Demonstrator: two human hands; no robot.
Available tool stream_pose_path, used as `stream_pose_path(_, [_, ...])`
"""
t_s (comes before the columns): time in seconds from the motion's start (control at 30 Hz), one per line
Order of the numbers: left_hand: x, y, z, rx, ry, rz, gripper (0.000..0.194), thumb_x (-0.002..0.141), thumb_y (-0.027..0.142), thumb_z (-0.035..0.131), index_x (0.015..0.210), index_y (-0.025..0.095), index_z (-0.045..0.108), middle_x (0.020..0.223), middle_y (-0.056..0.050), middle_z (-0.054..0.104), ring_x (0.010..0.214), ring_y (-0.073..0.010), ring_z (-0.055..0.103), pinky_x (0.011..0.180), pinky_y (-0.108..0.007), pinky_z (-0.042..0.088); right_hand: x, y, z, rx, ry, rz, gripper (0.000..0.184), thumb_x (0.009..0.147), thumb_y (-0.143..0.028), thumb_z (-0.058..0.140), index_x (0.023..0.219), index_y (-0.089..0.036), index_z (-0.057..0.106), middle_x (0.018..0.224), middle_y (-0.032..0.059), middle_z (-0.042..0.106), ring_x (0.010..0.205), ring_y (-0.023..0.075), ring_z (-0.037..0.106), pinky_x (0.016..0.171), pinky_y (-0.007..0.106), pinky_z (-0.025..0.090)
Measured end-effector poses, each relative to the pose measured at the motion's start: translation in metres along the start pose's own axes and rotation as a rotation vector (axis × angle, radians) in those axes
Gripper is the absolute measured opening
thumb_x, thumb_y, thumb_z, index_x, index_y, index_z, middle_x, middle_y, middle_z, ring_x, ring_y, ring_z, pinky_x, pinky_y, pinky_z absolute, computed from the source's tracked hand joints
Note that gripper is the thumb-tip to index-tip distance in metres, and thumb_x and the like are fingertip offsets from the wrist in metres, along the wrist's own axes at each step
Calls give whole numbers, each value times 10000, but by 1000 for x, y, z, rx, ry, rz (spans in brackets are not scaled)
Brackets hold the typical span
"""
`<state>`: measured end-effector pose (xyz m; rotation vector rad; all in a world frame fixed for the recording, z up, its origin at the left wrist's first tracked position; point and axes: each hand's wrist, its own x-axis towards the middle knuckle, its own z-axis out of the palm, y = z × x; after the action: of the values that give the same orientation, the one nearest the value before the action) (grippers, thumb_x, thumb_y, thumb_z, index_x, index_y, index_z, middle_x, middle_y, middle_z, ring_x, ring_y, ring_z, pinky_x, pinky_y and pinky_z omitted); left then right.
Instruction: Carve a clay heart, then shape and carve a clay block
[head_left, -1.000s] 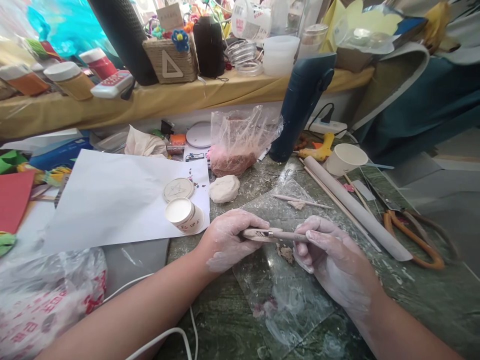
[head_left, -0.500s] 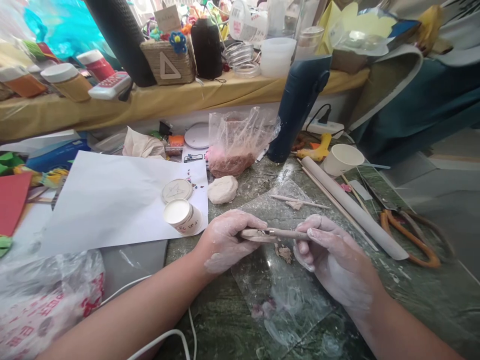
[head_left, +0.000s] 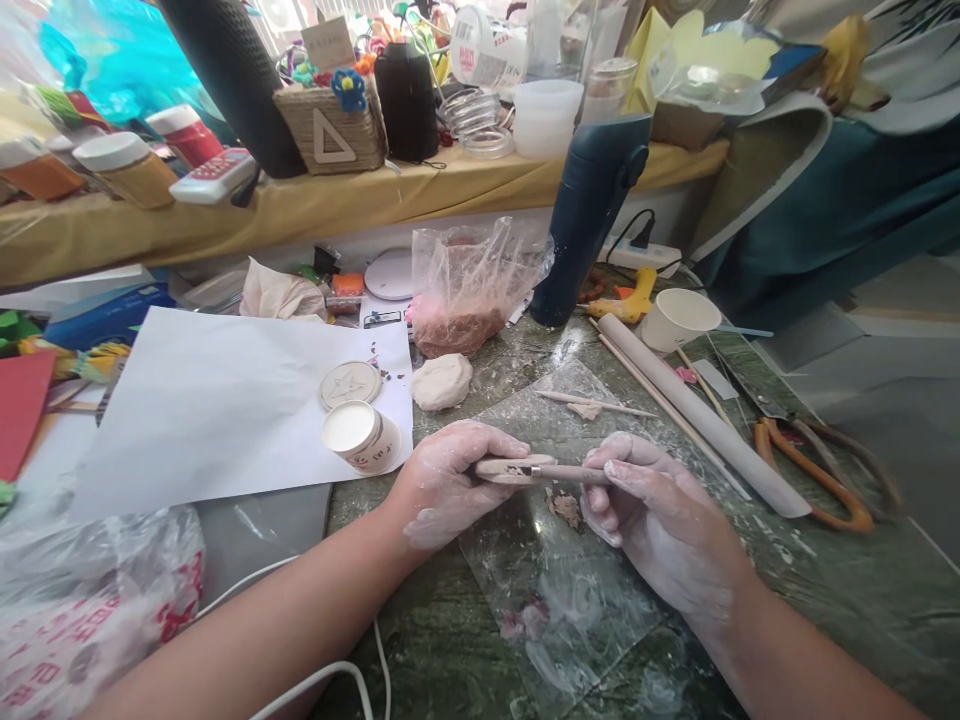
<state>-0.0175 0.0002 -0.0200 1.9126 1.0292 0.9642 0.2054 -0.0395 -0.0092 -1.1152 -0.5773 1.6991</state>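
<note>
Between the thumb and fingers of my left hand (head_left: 454,480), a flat pale clay disc (head_left: 499,469) is held edge-on. My right hand (head_left: 656,510) pinches a grey-handled clay carving tool (head_left: 574,474), whose metal end meets the disc's near edge. White powder coats both hands. Below them lie a clear plastic sheet (head_left: 555,570) with smears and a small heap of clay scraps (head_left: 564,507). Past the hands sit a lump of pale clay (head_left: 441,381) and a thin pointed stick (head_left: 596,403) beside a clay bit.
A paper cup (head_left: 361,436) and a star-marked disc (head_left: 350,385) rest on white paper (head_left: 225,400). To the right lie a grey rolling tube (head_left: 701,415), orange-handled scissors (head_left: 814,475) and another cup (head_left: 679,320). Behind stand a bag of reddish clay (head_left: 469,300) and a blue flask (head_left: 592,220).
The whole view has shifted slightly, so things appear a little farther left. The tool's metal end has moved a little against the disc's edge; both grips stay the same.
</note>
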Motion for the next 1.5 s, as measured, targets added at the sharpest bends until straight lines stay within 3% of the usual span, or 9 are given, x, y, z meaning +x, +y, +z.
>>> stream_pose_path(0.47, [1,0,0,24,-20,14,112,863,251,768,972,229,753,964,-38,788,862,-185,742,766,-284,589,0,1,1,36,-64,27,222,776,-382,837,806,-194,724,575,4,638,480,98,532,423,171,406])
stream_pose_path(0.63, [1,-3,1,1,31,44,114,840,241,801,937,224,744,943,-54,779,860,-195,738,783,-324,595,3,-11,-17,40,-66,-106,162,815,-355,800,844,-210,733,623,2,654,525,96,559,470,174,449])
stream_pose_path(0.73, [1,-7,1,-17,76,74,140,826,189,790,948,226,732,965,-55,767,907,-201,736,836,-347,595,-11,-14,-40,-151,7,-188,196,831,-387,802,934,-226,762,733,35,725,626,136,652,536,200,535])
stream_pose_path(0.87, [1,-12,0,31,73,83,198,822,130,749,983,242,716,1005,-30,753,949,-184,728,891,-341,576,-44,-5,-70,-704,91,-248,266,865,-397,777,1083,-246,794,1023,103,804,874,239,774,748,312,652])
stream_pose_path(0.97, [2,-13,0,60,54,78,163,837,154,734,974,238,709,991,-24,751,938,-179,723,891,-333,571,-60,8,-81,-1145,71,-448,294,916,-377,706,1192,-312,780,1175,81,790,1068,289,754,931,408,633])
stream_pose_path(1.07, [2,-12,1,76,39,42,118,852,196,729,963,233,711,980,-27,754,921,-182,719,870,-329,574,-64,20,-82,-1398,-31,-684,361,985,-320,594,1328,-342,702,1159,57,789,1069,268,746,942,424,625])
stream_pose_path(1.23, [1,-16,3,29,43,-45,119,858,289,740,943,209,720,959,-56,758,893,-197,715,823,-323,584,-61,29,-78,-1594,-170,-851,400,1033,-237,506,1416,-258,620,998,67,784,915,233,739,848,399,624])
stream_pose_path(1.5, [0,-24,4,57,19,-54,140,849,268,728,975,207,732,962,-45,755,889,-190,702,775,-296,559,-68,23,-79,-1579,-119,-842,380,1029,-235,489,1372,-266,649,1099,71,789,985,227,746,857,373,632])
